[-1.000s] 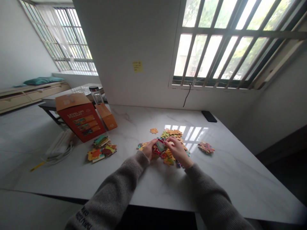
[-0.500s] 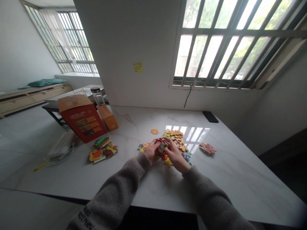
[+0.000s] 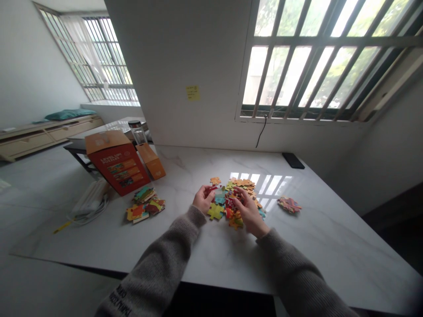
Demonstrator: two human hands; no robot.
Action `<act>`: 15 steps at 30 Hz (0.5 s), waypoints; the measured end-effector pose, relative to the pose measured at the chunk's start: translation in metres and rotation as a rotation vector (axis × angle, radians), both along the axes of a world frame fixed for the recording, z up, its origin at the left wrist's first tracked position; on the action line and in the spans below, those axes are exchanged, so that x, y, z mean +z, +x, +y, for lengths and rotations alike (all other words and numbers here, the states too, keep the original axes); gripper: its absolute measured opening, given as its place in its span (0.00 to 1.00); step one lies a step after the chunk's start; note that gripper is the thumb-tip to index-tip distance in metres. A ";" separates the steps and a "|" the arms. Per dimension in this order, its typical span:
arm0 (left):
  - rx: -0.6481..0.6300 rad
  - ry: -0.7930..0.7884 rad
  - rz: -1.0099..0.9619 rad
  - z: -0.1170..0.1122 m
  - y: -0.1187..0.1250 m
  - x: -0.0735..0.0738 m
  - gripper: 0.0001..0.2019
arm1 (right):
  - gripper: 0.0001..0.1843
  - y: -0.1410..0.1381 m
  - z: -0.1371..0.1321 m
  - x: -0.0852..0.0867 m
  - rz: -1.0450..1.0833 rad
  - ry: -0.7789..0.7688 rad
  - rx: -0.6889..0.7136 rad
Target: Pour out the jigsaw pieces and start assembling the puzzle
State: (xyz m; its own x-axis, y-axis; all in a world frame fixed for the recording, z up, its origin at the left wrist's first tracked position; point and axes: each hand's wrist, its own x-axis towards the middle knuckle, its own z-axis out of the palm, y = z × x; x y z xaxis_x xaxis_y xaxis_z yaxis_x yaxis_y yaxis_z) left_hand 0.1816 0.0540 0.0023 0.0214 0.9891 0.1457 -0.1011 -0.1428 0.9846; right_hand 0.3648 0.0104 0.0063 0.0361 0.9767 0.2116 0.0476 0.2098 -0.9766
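Between the thumb and fingers of my left hand (image 3: 202,200) is a pale puzzle piece (image 3: 218,190) with red and green on it. A few centimetres to the right, my right hand (image 3: 250,213) pinches a dark red puzzle piece (image 3: 230,203) with white lines. Both pieces are apart and held above a loose pile of puzzle pieces (image 3: 243,182), mostly orange and yellow-green. A green puzzle piece (image 3: 215,211) lies below my left hand, and an orange one (image 3: 215,180) sits just beyond it. My hands partly cover the pile.
To the left stand a red puzzle box (image 3: 120,169) and an orange carton (image 3: 151,162). Nearer lie a puzzle-piece stack (image 3: 145,206) and a white power strip (image 3: 89,200) with cable. On the right are another small stack (image 3: 289,204) and a black phone (image 3: 293,160).
My hands have moved apart, left hand leftward with the pale piece, right hand keeping the red one. The green piece below is now uncovered. The view has shifted slightly.
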 end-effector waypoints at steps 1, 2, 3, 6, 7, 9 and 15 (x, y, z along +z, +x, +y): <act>0.008 0.025 0.021 -0.001 -0.001 0.001 0.19 | 0.27 0.000 0.000 0.000 0.000 -0.006 0.003; 0.011 0.052 0.044 -0.001 -0.003 0.002 0.20 | 0.27 0.001 0.000 0.000 -0.002 -0.006 0.002; 0.009 0.079 0.069 -0.001 -0.005 0.002 0.20 | 0.27 0.001 -0.001 0.000 -0.009 -0.002 -0.001; 0.019 0.140 0.138 0.001 -0.013 0.000 0.20 | 0.25 0.002 -0.002 0.002 -0.071 0.022 -0.018; 0.036 0.156 0.166 0.001 -0.017 0.000 0.20 | 0.25 0.002 -0.003 0.003 -0.095 0.028 -0.023; 0.086 0.190 0.248 0.000 -0.028 0.001 0.18 | 0.25 0.002 -0.005 0.005 -0.130 0.034 -0.020; 0.377 0.204 0.590 -0.016 -0.103 0.016 0.17 | 0.24 -0.001 -0.009 0.009 -0.125 0.041 0.019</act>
